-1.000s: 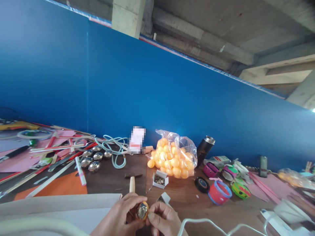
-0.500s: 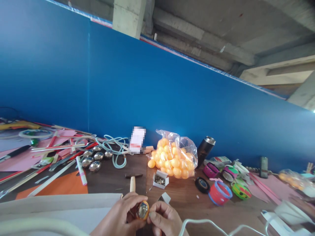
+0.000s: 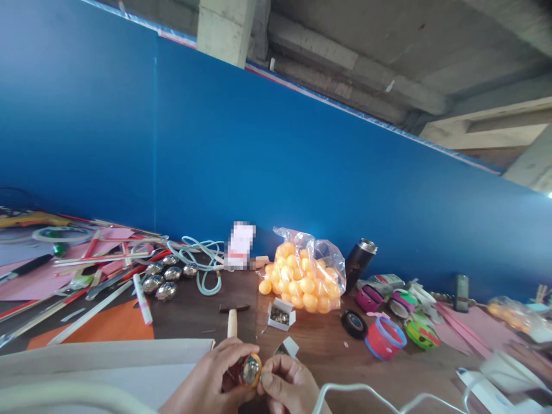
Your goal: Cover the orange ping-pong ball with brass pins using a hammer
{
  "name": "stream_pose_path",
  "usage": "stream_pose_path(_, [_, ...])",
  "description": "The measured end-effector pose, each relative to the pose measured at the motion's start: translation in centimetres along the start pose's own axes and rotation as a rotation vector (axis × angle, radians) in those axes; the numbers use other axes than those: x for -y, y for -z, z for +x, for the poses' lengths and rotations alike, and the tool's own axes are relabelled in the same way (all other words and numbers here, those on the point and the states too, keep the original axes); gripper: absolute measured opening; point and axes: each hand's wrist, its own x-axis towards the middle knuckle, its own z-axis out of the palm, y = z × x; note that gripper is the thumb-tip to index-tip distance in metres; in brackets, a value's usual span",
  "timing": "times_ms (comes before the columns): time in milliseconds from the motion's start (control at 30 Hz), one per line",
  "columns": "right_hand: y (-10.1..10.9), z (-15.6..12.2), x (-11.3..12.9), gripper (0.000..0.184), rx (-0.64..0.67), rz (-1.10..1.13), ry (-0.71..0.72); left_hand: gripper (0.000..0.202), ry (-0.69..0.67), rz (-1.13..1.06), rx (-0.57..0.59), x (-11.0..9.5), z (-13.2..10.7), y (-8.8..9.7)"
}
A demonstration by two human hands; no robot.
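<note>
At the bottom centre my left hand [image 3: 219, 375] is closed around an orange ping-pong ball [image 3: 259, 371]. Shiny metal studs cover the side of the ball that faces me. My right hand [image 3: 287, 382] pinches thumb and forefinger together at the ball's right edge; anything between these fingertips is too small to make out. Just beyond my left hand lies a hammer [image 3: 233, 323] with a wooden handle and dark head. A small white box [image 3: 281, 315] of metal tacks stands past my right hand. Another small box [image 3: 288, 347] is partly hidden behind that hand.
Several silver studded balls [image 3: 167, 290] lie left of the hammer. A clear bag of orange balls [image 3: 302, 282] rests against the blue partition [image 3: 302, 155], beside a black flask [image 3: 361, 261]. Tape rolls [image 3: 386, 338] lie to the right. A white cable [image 3: 366, 390] crosses the front.
Both hands stay at nearly the same spot. The ball has turned very slightly in my left hand, and the other things have not moved.
</note>
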Motion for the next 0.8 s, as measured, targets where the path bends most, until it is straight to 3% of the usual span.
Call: stream_pose_path(800, [-0.42,0.04,-0.25,0.048,-0.032,-0.018,0.004,0.037,-0.004,0.022,0.019,-0.26,0.06,0.36])
